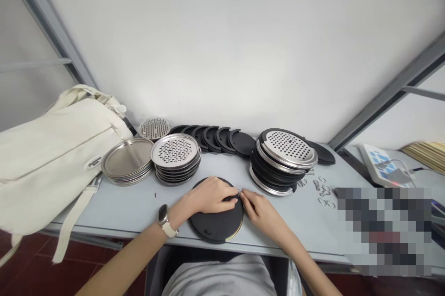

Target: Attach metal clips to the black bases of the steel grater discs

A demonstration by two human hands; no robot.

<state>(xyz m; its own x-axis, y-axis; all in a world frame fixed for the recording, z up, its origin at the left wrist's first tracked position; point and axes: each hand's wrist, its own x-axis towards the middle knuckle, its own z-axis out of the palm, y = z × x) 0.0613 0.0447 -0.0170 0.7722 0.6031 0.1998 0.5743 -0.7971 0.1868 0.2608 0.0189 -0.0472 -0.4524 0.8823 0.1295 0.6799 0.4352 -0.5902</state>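
A round black disc (219, 226) lies on the table close to its front edge, with a thin yellowish line along its lower right rim. Across its upper part rests my left hand (212, 195), thumb and fingers closed at the upper right rim. My right hand (259, 209) meets it there from the right, thumb and forefinger pinched together. Something small and shiny shows between the two hands' fingertips, too covered to name. A watch (163, 215) with a pale strap is on my left wrist.
Perforated metal grater plates (176, 151) are stacked behind my left hand, beside plain metal plates (128, 159). Black discs (241, 142) overlap along the wall. Right of them stands a mixed stack (290, 148). Small metal rings (322, 202) lie farther right; a cream bag (62, 157) sits left.
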